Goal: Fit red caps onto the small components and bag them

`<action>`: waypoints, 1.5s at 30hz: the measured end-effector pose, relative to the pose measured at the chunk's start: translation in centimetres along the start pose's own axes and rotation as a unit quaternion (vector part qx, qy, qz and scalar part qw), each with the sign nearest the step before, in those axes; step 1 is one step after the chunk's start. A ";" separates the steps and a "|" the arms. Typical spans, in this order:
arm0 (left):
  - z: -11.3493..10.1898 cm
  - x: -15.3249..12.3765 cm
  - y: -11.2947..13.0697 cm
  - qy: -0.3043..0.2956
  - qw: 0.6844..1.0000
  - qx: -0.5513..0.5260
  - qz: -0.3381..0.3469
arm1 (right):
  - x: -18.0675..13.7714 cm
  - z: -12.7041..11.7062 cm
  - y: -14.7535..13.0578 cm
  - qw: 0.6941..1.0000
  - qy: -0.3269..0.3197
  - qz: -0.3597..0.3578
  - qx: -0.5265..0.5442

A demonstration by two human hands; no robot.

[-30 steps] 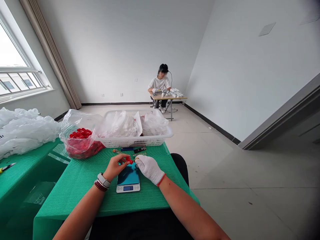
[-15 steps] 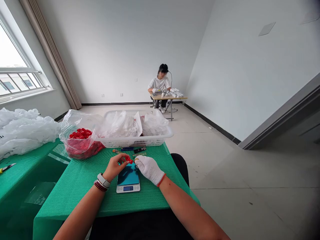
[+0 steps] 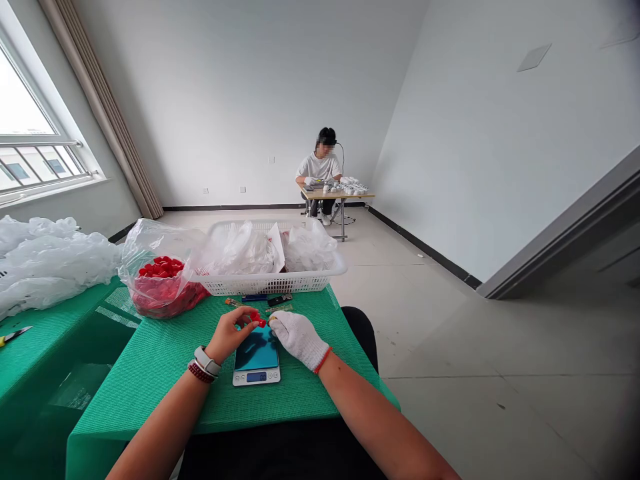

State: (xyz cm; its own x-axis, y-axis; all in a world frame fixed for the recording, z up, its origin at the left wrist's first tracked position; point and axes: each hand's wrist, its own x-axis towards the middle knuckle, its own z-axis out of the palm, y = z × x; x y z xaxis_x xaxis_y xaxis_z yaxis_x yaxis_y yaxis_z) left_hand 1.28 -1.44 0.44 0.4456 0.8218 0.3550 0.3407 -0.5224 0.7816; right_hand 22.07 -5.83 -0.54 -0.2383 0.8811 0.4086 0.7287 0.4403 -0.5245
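- Yellow-handled utility knife (image 3: 13, 335): 10 o'clock, on the side green table (image 3: 50, 353), just beside its edge.
- White plastic sheeting (image 3: 50, 260): 10 o'clock, heaped on that table.
- Clear bag of red plastic caps (image 3: 160, 287): 11 o'clock, leaning against the basket.
- Our left hand (image 3: 230, 333): bare, watch and beaded bracelet on wrist, fingers curled, pinching the red cap.
- Red cap (image 3: 259, 320): 12 o'clock, held between both hands, just above the digital scale (image 3: 257, 377), not touching it.
- White plastic basket (image 3: 273, 285): 12 o'clock, holding plastic bags, at the far edge of our green mesh-covered table (image 3: 150, 393).
- Our right hand (image 3: 299, 340): white knit glove, red cuff, fingers nearly closed, tips on the cap.
- Co-worker (image 3: 320, 167): 12 o'clock, well apart, seated at a far table.
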 end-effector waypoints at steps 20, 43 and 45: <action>0.1 0.0 -0.3 -0.022 0.999 -0.015 0.021 | 0.0 0.0 0.0 1.000 0.001 -0.004 -0.003; 0.1 0.1 -0.8 0.024 0.999 0.020 0.005 | 0.0 0.0 -0.1 1.000 0.005 -0.009 0.009; 0.3 0.2 -1.0 0.022 1.000 -0.010 -0.004 | 0.0 0.0 -0.1 1.000 0.005 -0.009 0.007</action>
State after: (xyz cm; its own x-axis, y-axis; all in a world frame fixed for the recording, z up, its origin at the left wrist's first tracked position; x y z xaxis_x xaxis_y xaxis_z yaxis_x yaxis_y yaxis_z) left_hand 1.25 -0.84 -0.47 0.4067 0.8348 0.3711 0.3274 -0.5124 0.7938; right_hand 22.00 -5.88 -0.54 -0.2439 0.8715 0.4254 0.7151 0.4579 -0.5281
